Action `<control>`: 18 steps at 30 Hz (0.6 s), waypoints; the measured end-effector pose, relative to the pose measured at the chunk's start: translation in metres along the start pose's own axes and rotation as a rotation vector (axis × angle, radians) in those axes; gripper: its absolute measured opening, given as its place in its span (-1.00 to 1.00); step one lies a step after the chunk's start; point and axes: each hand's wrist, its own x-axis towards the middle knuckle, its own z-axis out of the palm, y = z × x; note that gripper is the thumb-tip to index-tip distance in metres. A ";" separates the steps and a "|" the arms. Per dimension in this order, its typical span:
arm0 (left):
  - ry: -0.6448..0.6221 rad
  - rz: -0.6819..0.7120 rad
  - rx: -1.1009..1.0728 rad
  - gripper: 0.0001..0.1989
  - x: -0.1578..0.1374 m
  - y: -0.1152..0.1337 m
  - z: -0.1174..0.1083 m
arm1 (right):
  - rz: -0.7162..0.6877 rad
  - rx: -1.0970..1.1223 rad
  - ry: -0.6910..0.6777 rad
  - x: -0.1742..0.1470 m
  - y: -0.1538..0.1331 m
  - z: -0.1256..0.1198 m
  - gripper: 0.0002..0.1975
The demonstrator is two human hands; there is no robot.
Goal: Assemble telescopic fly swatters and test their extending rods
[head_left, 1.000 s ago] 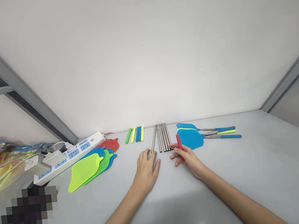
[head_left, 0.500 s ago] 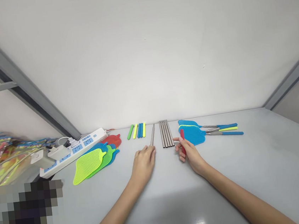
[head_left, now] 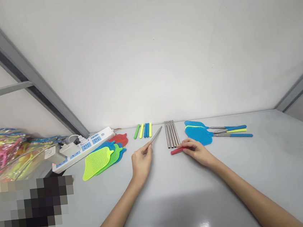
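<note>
No text, label, brand, number or sign can be read. Toward 9 o'clock, the glossy packets (head_left: 6,150) carry coloured patterning, but it is too blurred and creased to make out as words. Between 8 and 9 o'clock, the white power strip (head_left: 83,151) shows blue socket panels with dark slots, plus a pale blue panel toward its far end; any lettering there is too small to tell. The white plug (head_left: 69,149) seated in it is equally illegible at this size. At 8 o'clock, a pixelated patch (head_left: 30,220) hides whatever lies beneath.
</note>
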 end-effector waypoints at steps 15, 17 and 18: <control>0.226 0.544 0.017 -0.72 -0.011 0.020 -0.014 | 0.008 0.077 0.221 0.000 -0.008 0.003 -0.75; 0.238 0.643 0.011 -0.70 -0.015 0.021 -0.014 | 0.058 0.244 0.194 -0.003 -0.021 0.005 -0.75; 0.232 0.687 0.013 -0.68 -0.017 0.022 -0.013 | 0.089 0.333 0.166 -0.004 -0.028 0.007 -0.74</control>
